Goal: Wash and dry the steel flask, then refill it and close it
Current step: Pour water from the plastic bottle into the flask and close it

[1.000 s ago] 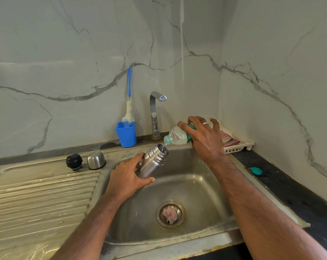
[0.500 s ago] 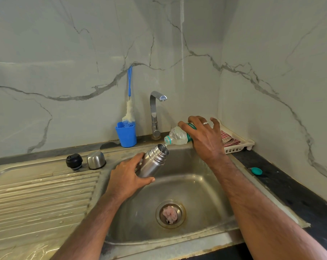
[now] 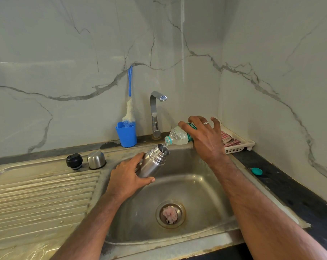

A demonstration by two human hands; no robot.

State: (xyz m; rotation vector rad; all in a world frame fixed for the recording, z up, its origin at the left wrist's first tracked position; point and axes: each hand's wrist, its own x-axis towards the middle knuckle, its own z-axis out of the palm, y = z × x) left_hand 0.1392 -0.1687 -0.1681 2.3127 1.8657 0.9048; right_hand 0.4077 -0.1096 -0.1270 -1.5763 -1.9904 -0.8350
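While we pour, everything turns on how the plastic bottle's (image 3: 179, 136) mouth sits over the steel flask's (image 3: 153, 161) open neck. Our left hand (image 3: 126, 180) grasps the flask low on its body, above the sink's (image 3: 205, 186) back-left part, its long axis tilted up and to the right, so the neck lies up and right of the grip. Our right hand (image 3: 207, 139) clasps the bottle from above, tipped down to the left, its mouth just above the neck, a thin stream running in. Both closures, the black stopper (image 3: 74, 161) and steel cap (image 3: 96, 159), wait on the drainboard's far edge, nearer our left hand, which we judge would reach for them.
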